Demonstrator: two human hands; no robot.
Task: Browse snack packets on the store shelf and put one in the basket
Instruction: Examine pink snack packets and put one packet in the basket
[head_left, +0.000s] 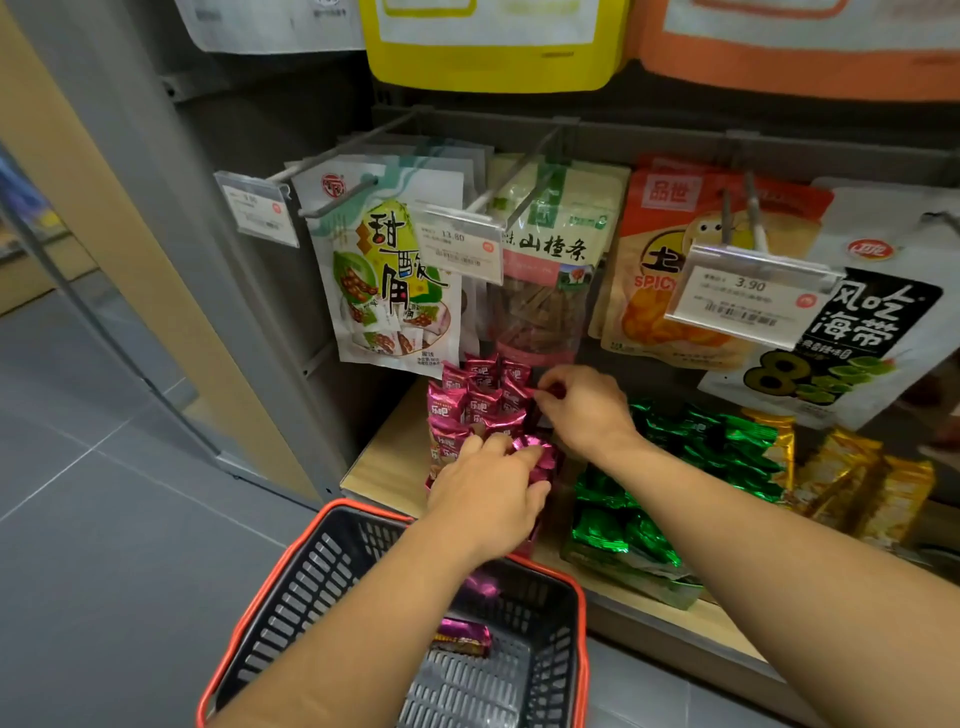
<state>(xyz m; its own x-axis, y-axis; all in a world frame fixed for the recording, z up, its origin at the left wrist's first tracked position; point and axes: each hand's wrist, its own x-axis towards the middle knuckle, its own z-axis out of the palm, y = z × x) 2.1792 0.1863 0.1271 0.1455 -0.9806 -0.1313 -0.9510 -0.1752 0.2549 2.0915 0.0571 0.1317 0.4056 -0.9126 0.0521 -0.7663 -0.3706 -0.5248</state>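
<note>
Several pink snack packets stand in a display box on the wooden shelf. My left hand grips one crumpled pink packet at the box's front. My right hand reaches into the box's right side and pinches the edge of another pink packet. Below the shelf sits a dark basket with a red rim. Two pink packets lie in the basket, partly hidden by my left forearm.
Green foil packets and gold packets fill boxes to the right. Large snack bags hang on pegs with price tags above the shelf. A grey post and tiled floor lie left.
</note>
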